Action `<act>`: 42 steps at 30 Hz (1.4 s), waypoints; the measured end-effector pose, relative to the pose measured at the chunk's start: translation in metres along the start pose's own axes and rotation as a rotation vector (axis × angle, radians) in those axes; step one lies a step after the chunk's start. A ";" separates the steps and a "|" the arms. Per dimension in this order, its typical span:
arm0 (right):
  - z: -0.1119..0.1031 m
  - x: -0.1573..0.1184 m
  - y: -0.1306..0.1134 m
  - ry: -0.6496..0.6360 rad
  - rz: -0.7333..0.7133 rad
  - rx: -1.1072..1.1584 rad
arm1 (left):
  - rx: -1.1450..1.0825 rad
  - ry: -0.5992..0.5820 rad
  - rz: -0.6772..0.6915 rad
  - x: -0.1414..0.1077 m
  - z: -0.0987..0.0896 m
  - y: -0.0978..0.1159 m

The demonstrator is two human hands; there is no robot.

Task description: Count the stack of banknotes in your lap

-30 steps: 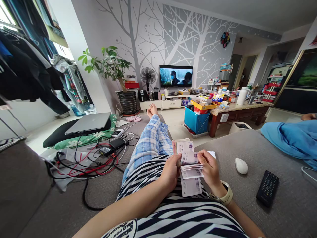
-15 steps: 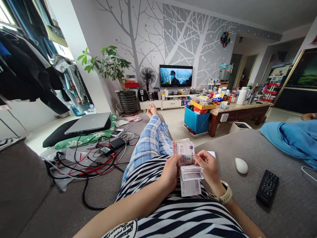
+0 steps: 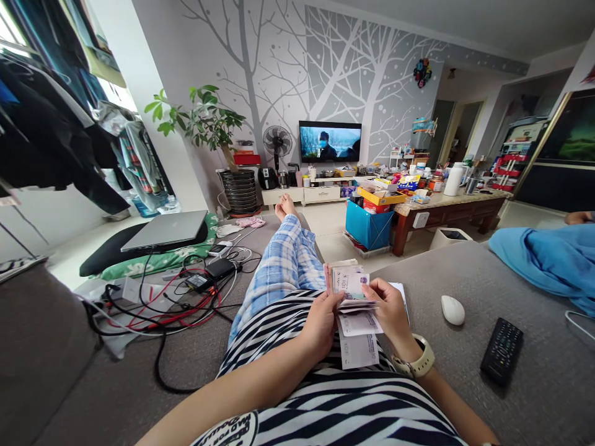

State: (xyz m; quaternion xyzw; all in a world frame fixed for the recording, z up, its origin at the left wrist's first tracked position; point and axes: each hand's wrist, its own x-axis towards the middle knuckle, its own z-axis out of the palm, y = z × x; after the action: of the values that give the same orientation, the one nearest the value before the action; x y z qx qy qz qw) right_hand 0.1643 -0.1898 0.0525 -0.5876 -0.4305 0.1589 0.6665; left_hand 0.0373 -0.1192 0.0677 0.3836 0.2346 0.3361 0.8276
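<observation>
A stack of banknotes is held over my lap, pale purple notes in front and pinkish ones behind at the left. My left hand is closed on the stack's left side, its thumb pressed across the notes. Several notes fold down toward me below that thumb, the lowest hanging over my striped shirt. On the right side my right hand pinches the upper edge of a front note between thumb and finger. A pale watch sits on my right wrist. Something white and flat, partly hidden, lies behind that hand.
A white mouse and a black remote control lie on the grey sofa to my right, near a blue cloth. Tangled cables and a laptop are at my left. A cluttered coffee table stands ahead.
My right hand has shifted slightly up, pulling at the front note. Another note has bent down toward me, and the folded notes fan out differently. My left hand stays in place.
</observation>
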 end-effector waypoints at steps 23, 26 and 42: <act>0.000 -0.006 -0.009 -0.012 -0.046 0.041 | -0.063 0.026 0.013 0.006 0.000 0.000; 0.000 -0.006 -0.009 -0.018 -0.045 0.057 | -0.043 0.018 0.009 0.006 0.000 0.000; -0.002 -0.008 -0.009 -0.004 -0.097 0.020 | -0.053 0.007 -0.006 0.008 -0.002 -0.001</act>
State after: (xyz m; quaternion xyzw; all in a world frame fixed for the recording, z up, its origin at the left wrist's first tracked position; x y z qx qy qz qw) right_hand 0.1587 -0.1987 0.0576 -0.5591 -0.4583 0.1321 0.6782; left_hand 0.0419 -0.1134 0.0646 0.3595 0.2298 0.3410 0.8377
